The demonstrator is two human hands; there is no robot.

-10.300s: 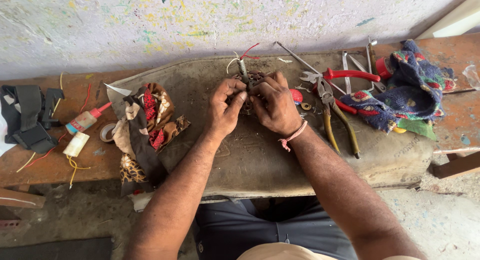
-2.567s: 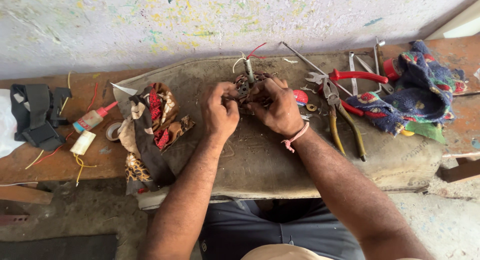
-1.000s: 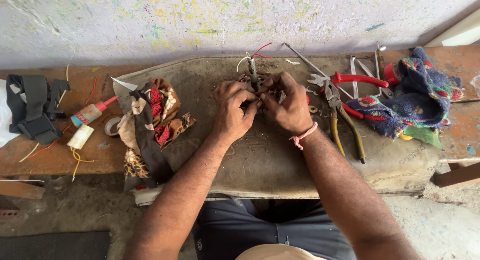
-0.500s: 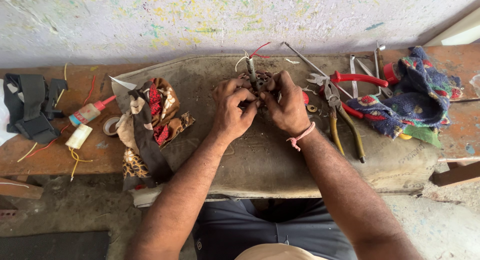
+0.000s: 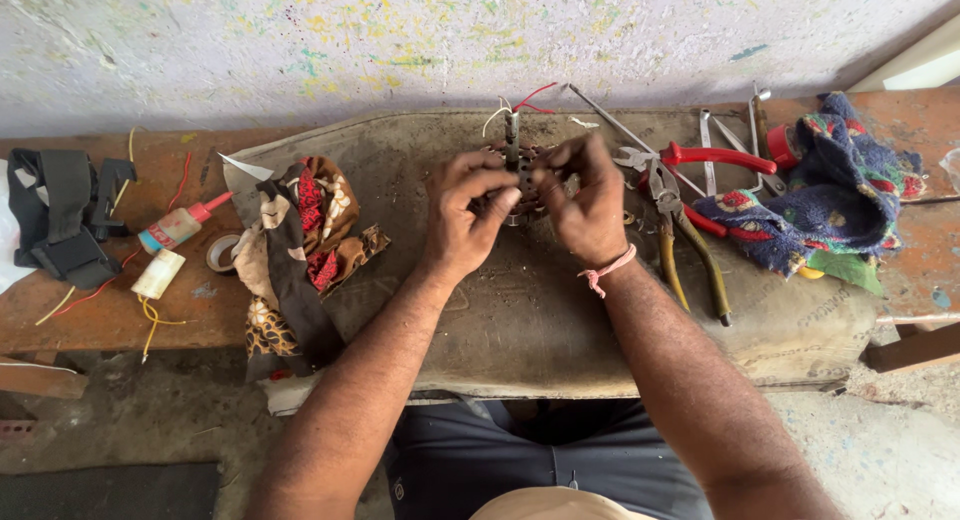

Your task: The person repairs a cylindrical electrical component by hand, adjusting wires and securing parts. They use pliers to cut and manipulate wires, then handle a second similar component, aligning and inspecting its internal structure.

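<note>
Both hands have closed in tighter than a moment ago — the left hand [image 5: 462,212] and right hand [image 5: 585,202] now pinch the small wired metal part [image 5: 517,166] between fingertips, raised just above the padded desk [image 5: 520,320], suggesting fine work on its wires.
</note>
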